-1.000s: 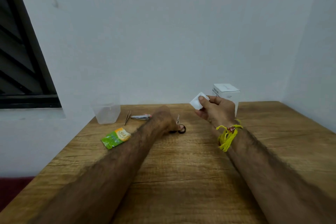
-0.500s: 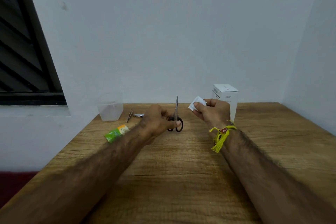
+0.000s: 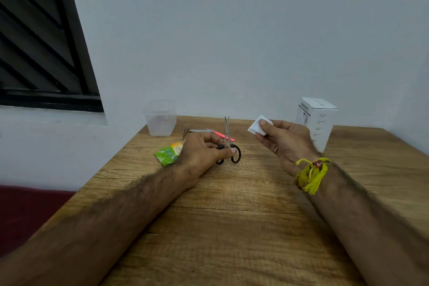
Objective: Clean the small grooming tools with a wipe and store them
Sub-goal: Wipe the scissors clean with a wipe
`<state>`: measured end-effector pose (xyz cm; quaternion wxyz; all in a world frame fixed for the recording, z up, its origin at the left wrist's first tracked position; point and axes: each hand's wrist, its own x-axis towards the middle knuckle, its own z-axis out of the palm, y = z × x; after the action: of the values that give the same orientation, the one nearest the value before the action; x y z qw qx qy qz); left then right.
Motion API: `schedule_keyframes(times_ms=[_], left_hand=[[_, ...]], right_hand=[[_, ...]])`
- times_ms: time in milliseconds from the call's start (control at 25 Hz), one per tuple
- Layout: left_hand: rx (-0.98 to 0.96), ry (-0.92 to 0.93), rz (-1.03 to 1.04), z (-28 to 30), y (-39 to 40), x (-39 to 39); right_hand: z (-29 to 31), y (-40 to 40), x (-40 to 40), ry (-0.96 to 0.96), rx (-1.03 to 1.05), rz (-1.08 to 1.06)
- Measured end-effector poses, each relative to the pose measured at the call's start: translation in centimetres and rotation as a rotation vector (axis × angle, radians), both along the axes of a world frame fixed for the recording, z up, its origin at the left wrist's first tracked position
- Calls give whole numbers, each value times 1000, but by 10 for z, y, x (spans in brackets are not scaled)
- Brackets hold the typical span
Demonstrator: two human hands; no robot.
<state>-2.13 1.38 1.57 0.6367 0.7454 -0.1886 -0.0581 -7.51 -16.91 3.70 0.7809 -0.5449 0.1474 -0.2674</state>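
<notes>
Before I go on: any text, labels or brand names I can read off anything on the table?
Tall white cardboard box: dark print and a barcode-like block, too blurred to read.
Green and orange foil sachet: printed lettering, too small and blurred to read.
Nothing else shows text.

Both forearms are bare from the near edge of the view to the wrists, with no sleeves showing, and both carry dark hair along their length. The left hand (image 3: 204,153) wears nothing: no ring, watch or band. The right hand (image 3: 287,141) has a bracelet (image 3: 312,174) of yellow thread tied round the wrist, with a small reddish bead at the knot and loose yellow tassel ends hanging off it. The fingers (image 3: 263,122) have short, plain nails.
</notes>
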Motion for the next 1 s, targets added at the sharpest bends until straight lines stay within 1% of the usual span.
schedule_keyframes(times_ms=[160, 280, 440, 600, 720, 840, 920, 1000], left_hand=[[15, -10, 3, -3, 2, 7], [10, -13, 2, -3, 2, 6], [7, -6, 8, -2, 6, 4], [19, 11, -40, -5, 10, 0], [23, 19, -64, -5, 10, 0], [48, 12, -88, -2, 9, 2], [61, 12, -109, -3, 7, 2], [56, 10, -121, -4, 4, -1]], right_hand=[[2, 0, 1, 1, 68, 114], [1, -1, 1, -5, 84, 137], [-3, -1, 1, 17, 26, 100], [-8, 5, -1, 77, -68, 83], [-3, 8, 1, 78, -115, 66], [-2, 3, 3, 136, -216, 15], [-6, 2, 2, 151, -201, -16], [-7, 2, 1, 117, -135, -37]])
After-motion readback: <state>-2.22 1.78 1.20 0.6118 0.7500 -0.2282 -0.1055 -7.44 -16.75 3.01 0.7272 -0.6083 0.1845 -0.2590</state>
